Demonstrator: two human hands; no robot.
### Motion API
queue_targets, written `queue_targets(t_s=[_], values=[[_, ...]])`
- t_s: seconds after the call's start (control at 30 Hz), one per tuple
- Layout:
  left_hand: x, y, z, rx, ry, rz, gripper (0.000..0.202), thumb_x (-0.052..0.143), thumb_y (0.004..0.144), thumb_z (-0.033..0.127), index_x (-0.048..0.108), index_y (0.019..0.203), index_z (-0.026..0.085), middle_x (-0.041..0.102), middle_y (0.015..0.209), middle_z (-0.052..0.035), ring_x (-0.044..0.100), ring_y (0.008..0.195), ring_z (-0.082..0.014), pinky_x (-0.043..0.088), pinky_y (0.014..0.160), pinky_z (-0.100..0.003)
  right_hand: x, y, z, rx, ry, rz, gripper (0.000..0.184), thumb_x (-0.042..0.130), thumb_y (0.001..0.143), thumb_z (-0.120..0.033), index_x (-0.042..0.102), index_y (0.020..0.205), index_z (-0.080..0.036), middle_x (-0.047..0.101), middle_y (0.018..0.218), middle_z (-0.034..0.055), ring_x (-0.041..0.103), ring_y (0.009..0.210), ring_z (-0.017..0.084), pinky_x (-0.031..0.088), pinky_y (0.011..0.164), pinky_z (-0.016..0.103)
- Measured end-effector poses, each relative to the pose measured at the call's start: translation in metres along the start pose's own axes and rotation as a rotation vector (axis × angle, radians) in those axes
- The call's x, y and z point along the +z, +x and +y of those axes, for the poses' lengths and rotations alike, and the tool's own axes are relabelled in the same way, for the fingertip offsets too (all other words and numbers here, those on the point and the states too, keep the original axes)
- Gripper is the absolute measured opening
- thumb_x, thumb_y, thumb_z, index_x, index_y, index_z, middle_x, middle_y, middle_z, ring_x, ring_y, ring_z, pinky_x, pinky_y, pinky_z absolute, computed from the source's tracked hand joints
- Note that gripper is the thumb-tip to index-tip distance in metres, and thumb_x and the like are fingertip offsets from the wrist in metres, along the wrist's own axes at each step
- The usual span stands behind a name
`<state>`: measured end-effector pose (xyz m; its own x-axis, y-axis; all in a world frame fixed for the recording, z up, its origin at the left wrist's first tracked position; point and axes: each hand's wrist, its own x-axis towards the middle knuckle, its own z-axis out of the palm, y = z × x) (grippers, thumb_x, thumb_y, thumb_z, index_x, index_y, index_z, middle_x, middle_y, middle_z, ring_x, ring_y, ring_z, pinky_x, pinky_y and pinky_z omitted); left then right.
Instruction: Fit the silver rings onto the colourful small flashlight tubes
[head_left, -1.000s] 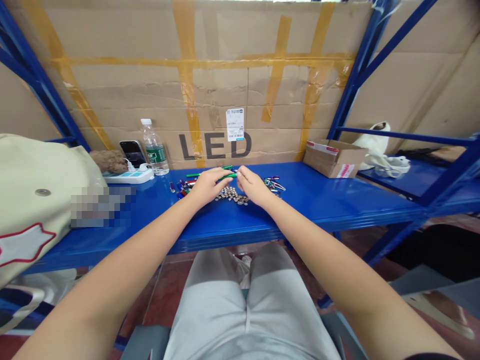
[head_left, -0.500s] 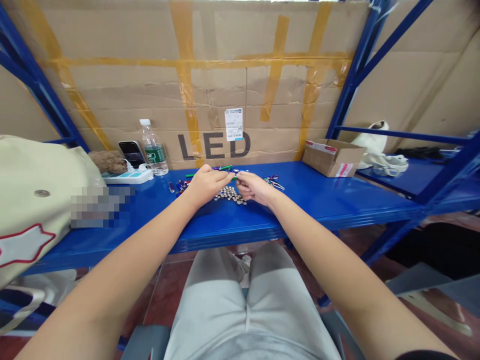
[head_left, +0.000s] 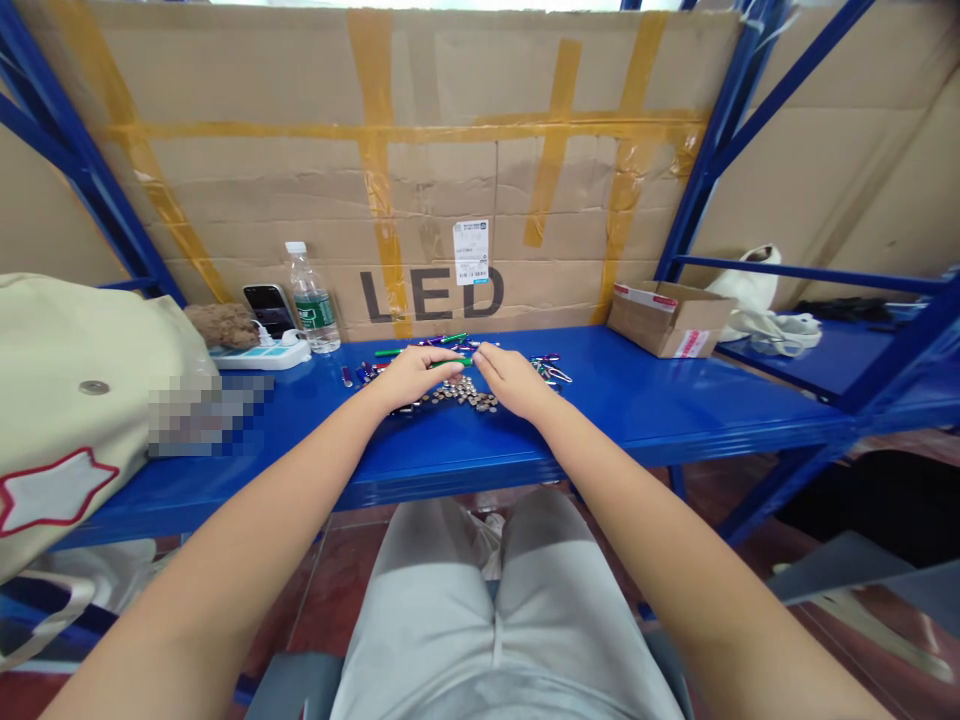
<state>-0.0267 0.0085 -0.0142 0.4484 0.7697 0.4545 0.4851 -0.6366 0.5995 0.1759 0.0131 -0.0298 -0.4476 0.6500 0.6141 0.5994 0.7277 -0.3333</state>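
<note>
Near the middle of the blue shelf, a slim green tube lies crosswise between my hands. My left hand is closed on it, thumb and fingers pinching its left part. At the tube's right end are the bent fingertips of my right hand, pressed together; they partly hide that end. Just below sits a loose pile of small round silvery pieces, like button cells. Behind my hands lies another green tube among several coloured ones, partly covered by my left hand. Clips with metal loops lie beside my right hand.
A water bottle, a phone and a white power strip stand at the back left. A cream bag fills the left side. An open cardboard box sits right. Taped cardboard walls the back.
My right hand's fingers have straightened from a curled pinch, and more of the green tube shows. My left hand has dropped slightly and its thumb now shows. The view has shifted a little.
</note>
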Motion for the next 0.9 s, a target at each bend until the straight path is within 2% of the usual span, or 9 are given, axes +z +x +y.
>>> queue_targets(t_s=[0.1,0.3,0.43,0.53,0.73,0.9], values=[[0.003,0.001,0.003,0.007,0.024,0.041,0.045,0.060,0.081,0.055,0.073,0.100,0.017,0.075,0.085,-0.0053,0.068,0.082,-0.0211,0.053,0.082,-0.035,0.003,0.002,0.003,0.000,0.062,0.003,0.029,0.031,0.099,-0.036,0.050,0.083,-0.021,0.062,0.085,0.0058,0.055,0.077,0.018,0.037,0.074,0.028],[0.007,0.002,0.010,0.014,0.037,0.047,0.045,0.056,0.085,0.054,0.073,0.103,0.016,0.075,0.087,-0.0058,0.068,0.082,-0.0214,0.053,0.084,-0.036,0.000,0.002,0.000,0.031,0.207,0.061,0.032,0.029,0.098,-0.039,0.049,0.080,-0.021,0.060,0.082,0.0040,0.053,0.078,0.017,0.038,0.074,0.028],[0.009,0.002,0.009,0.131,0.210,0.172,0.038,0.057,0.086,0.049,0.073,0.105,0.020,0.074,0.103,-0.0073,0.066,0.096,-0.0230,0.050,0.091,-0.037,0.000,0.003,-0.008,0.092,0.373,0.073,0.035,0.029,0.098,-0.041,0.044,0.072,-0.022,0.052,0.068,0.0003,0.050,0.071,0.015,0.039,0.069,0.027],[0.011,0.002,0.010,0.262,0.364,0.223,0.033,0.053,0.090,0.044,0.072,0.106,0.022,0.073,0.106,-0.0076,0.065,0.100,-0.0220,0.048,0.091,-0.036,0.001,0.005,-0.009,0.153,0.490,0.072,0.038,0.030,0.098,-0.044,0.040,0.068,-0.022,0.045,0.059,-0.0021,0.045,0.061,0.014,0.038,0.062,0.026],[0.010,0.000,0.010,0.433,0.661,0.257,0.033,0.047,0.095,0.041,0.069,0.108,0.020,0.073,0.101,-0.0126,0.067,0.093,-0.0220,0.044,0.078,-0.036,0.002,0.007,-0.003,0.216,0.685,-0.042,0.047,0.032,0.098,-0.044,0.034,0.056,-0.022,0.036,0.047,-0.0035,0.035,0.046,0.011,0.032,0.049,0.025],[0.004,-0.002,0.007,0.510,0.760,0.170,0.031,0.040,0.099,0.034,0.067,0.110,0.022,0.074,0.100,-0.0097,0.066,0.093,-0.0188,0.041,0.077,-0.035,0.003,0.005,-0.008,0.328,0.866,-0.156,0.041,0.034,0.097,-0.041,0.034,0.060,-0.023,0.028,0.042,-0.0073,0.021,0.039,0.008,0.022,0.038,0.022]])
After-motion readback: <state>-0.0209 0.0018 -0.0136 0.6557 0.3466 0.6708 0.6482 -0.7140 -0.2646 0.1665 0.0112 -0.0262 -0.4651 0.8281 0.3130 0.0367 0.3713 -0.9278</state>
